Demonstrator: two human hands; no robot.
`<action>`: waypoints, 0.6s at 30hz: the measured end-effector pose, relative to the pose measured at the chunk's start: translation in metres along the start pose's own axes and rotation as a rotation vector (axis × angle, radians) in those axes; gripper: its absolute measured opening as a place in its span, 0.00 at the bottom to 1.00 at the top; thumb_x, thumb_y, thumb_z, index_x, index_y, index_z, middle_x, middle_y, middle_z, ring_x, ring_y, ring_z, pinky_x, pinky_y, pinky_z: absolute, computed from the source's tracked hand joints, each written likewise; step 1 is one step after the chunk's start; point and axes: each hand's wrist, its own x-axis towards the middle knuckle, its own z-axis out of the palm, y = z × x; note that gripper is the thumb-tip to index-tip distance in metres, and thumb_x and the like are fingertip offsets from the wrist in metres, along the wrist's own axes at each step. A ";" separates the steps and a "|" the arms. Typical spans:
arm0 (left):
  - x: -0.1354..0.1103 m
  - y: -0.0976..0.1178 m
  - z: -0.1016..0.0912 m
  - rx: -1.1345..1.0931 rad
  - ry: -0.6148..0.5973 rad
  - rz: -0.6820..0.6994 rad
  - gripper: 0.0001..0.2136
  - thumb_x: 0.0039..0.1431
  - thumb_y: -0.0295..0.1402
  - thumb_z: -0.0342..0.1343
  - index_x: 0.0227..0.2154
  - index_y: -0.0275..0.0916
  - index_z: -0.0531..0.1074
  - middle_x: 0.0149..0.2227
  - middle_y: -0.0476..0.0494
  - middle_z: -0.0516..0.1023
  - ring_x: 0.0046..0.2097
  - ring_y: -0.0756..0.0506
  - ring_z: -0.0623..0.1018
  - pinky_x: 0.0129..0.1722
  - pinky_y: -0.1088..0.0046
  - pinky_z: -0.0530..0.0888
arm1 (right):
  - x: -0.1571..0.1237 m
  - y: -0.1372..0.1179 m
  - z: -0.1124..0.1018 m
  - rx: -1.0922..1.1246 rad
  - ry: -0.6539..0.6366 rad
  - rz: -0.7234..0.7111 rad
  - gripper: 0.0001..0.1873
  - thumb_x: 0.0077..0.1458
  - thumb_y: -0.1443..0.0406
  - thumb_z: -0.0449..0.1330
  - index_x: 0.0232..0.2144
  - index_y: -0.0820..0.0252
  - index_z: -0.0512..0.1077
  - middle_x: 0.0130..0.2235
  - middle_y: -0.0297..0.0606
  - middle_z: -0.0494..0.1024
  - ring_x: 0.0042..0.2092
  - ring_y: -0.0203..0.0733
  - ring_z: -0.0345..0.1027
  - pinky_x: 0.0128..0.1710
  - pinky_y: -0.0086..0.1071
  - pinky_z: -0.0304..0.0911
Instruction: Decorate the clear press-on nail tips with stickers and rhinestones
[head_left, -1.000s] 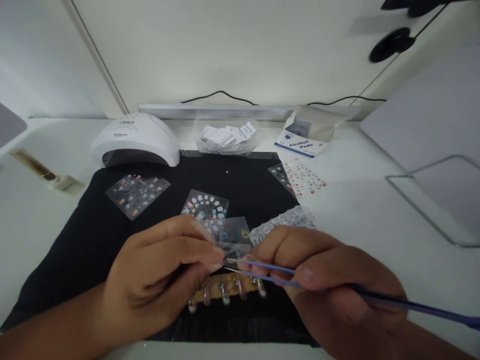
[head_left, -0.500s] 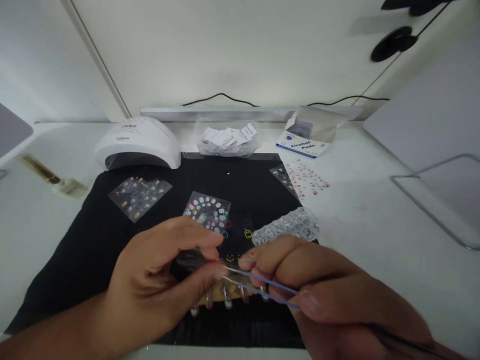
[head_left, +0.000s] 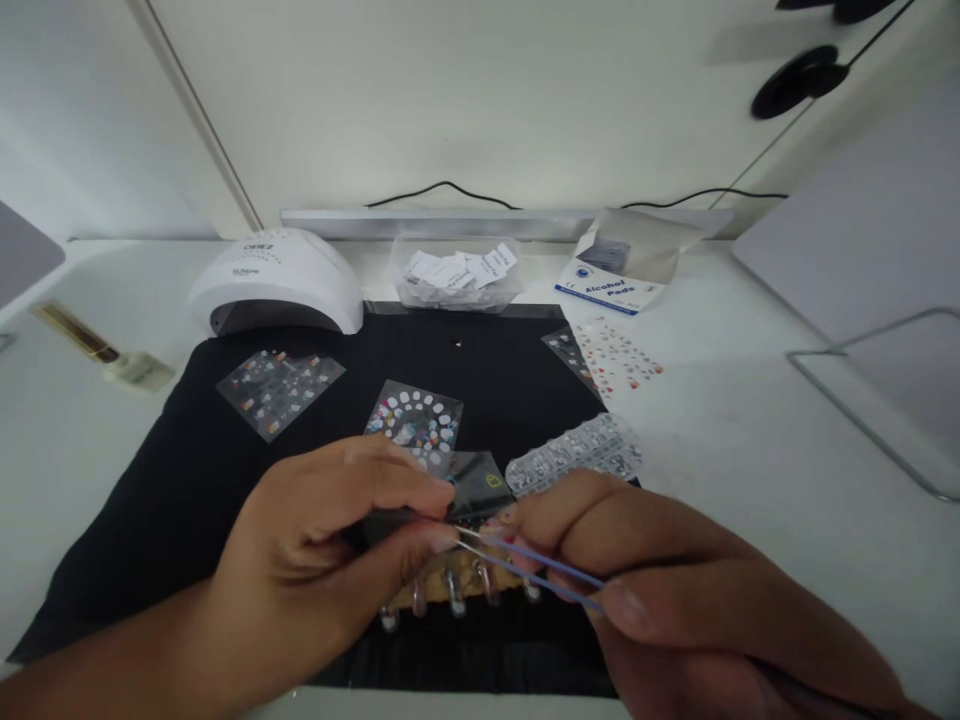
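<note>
Left hand [head_left: 315, 560] pinches a clear sticker sheet [head_left: 484, 480], right hand [head_left: 675, 600] grips tweezers [head_left: 540, 559]. Both half-hide the nail tips [head_left: 452, 592], lamp [head_left: 277, 280] sits behind.

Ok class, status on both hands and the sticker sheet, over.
Left hand pinches sticker sheet. Right hand grips tweezers, tips at sheet edge. Nail-tip stand directly beneath.

I pinch a small clear sticker sheet [head_left: 480, 483] by its lower left corner in my left hand [head_left: 322, 560]. It tilts upward, with a tiny yellow sticker showing on it. My slim blue tweezers [head_left: 529, 570], gripped in my right hand [head_left: 675, 610], lie almost level, their tips at the sheet's lower edge.
</note>
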 end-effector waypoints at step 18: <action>0.002 0.006 -0.002 0.015 -0.070 -0.055 0.07 0.55 0.24 0.65 0.34 0.44 0.79 0.30 0.54 0.83 0.31 0.54 0.81 0.29 0.86 0.76 | -0.004 0.004 -0.003 -0.008 -0.051 -0.003 0.15 0.64 0.66 0.56 0.51 0.58 0.77 0.35 0.43 0.76 0.38 0.48 0.78 0.37 0.43 0.78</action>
